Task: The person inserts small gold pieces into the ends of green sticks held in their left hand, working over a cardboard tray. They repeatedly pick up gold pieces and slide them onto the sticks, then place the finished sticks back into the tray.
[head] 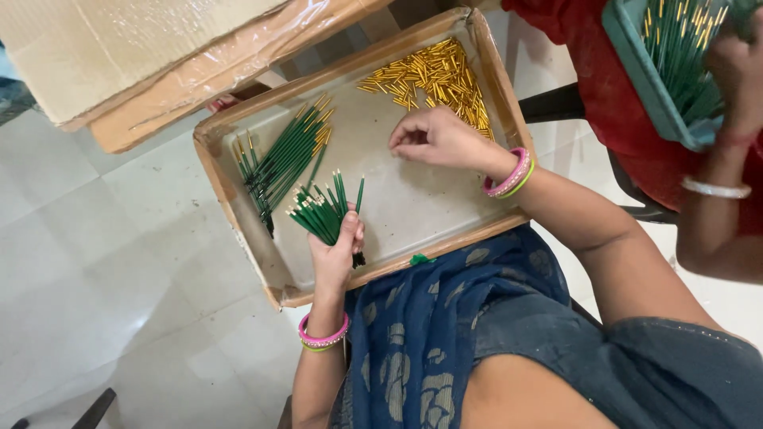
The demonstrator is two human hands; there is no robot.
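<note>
Left hand (336, 250) fisted round bundle of green sticks (322, 213), tips fanned up, over near edge of cardboard tray (238, 202). Right hand (435, 137) at tray middle, fingers pinched narrow just below pile of gold caps (433, 75) in far right corner; whether cap sits in pinch, cannot tell. Capped green sticks (286, 155) lie heaped along tray's left side. Co-worker's hand (735, 71) at right, on teal bin (652, 71) of green sticks. Cardboard box (135, 56) beyond tray's far left corner.
</note>
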